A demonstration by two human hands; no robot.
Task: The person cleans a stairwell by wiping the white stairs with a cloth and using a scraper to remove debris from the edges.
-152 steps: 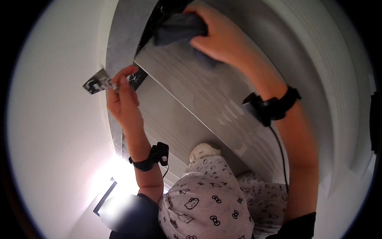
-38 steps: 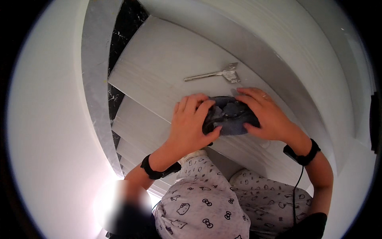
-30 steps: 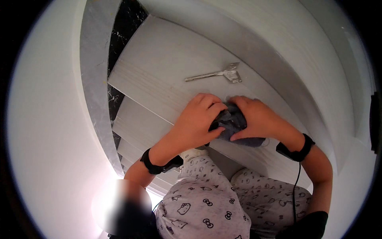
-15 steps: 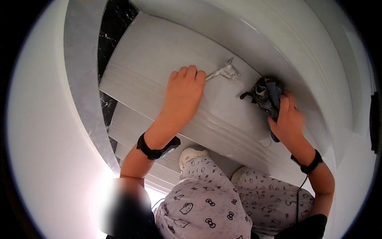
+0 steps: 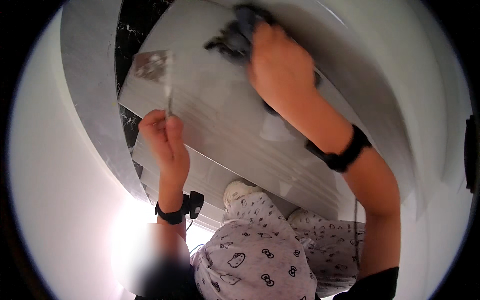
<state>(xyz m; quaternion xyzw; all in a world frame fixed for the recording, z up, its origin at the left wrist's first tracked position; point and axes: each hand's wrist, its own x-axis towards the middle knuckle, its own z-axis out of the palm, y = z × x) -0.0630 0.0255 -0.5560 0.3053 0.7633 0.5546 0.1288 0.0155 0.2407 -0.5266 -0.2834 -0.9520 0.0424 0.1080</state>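
Note:
My left hand (image 5: 165, 135) pinches the thin handle of a scraper (image 5: 169, 90), held up over the left part of a pale grey stair tread (image 5: 215, 105). The scraper's flat brownish head (image 5: 151, 66) has whitish smears and is blurred by motion. Farther back, my right hand (image 5: 282, 62) is closed round a bunched dark grey and black cloth (image 5: 235, 37), resting on or just over the far part of the tread. Motion blurs this hand, and the fingers' grip is partly hidden behind its back.
A tall pale riser (image 5: 350, 65) curves up behind the tread. Black marbled strips (image 5: 131, 35) and a curved grey ledge (image 5: 92, 75) edge the left side, beside a white wall (image 5: 45, 150). Lower steps (image 5: 165, 155) descend towards me, near my shoe (image 5: 240, 191).
My right hand has swept the dark cloth from the right side to the far middle of the tread. My left hand has drawn back to the left and turned the scraper upward.

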